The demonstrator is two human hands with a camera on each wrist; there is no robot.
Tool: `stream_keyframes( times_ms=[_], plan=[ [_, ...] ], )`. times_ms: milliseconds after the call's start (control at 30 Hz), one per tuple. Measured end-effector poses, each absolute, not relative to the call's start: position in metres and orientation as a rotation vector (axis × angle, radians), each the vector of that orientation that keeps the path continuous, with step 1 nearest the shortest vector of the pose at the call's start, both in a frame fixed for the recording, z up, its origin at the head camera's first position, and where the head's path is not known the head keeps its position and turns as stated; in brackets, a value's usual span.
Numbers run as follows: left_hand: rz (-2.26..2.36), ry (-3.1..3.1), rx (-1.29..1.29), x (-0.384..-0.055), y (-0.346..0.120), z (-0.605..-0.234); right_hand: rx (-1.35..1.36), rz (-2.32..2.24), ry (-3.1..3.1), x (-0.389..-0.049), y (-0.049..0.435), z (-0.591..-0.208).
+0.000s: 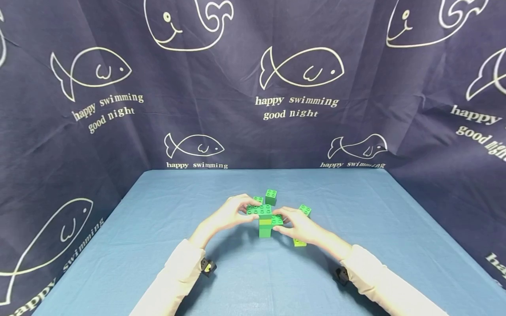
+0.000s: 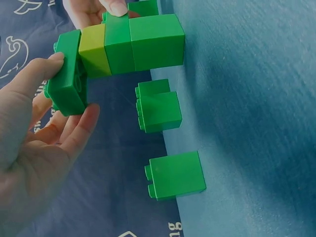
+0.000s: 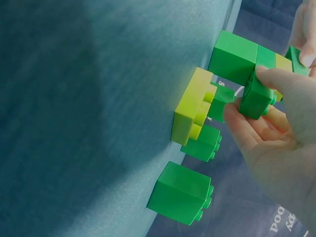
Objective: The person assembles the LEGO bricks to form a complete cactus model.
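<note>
Part-closed, pinching top brick [image 1: 261, 211] over tower [image 1: 265, 231] with left hand [image 1: 232, 213], side brick [image 1: 277, 220] with right hand [image 1: 299, 224]; probably light, stiff; grip flat sides.

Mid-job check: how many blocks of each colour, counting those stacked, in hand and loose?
Green blocks: 6 (3 stacked or held, 3 loose)
Yellow-green blocks: 2 (1 in the stack, 1 loose)
Total: 8
</note>
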State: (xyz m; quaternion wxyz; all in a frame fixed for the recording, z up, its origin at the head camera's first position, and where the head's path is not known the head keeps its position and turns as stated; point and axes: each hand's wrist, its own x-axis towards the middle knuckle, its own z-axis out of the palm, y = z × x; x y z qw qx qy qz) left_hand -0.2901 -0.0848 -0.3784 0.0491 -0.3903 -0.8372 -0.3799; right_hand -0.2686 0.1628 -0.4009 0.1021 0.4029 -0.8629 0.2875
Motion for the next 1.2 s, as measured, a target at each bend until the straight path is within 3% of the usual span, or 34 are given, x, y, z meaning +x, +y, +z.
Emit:
stream_keyframes(
  times_ms=[667, 1200],
  plan=[
    [-0.866, -2.535, -1.229, -0.2881, -0.0806, -0.3765, 1.189, 0.863, -2.583, -0.2678, 0.1626, -0.4021],
    [-1.093, -2.634, -1.137, -0.2927, -0.0782, -0.3795, 1.187, 0.867, -2.569, -0.2696, 0.1634, -0.4031]
  ],
)
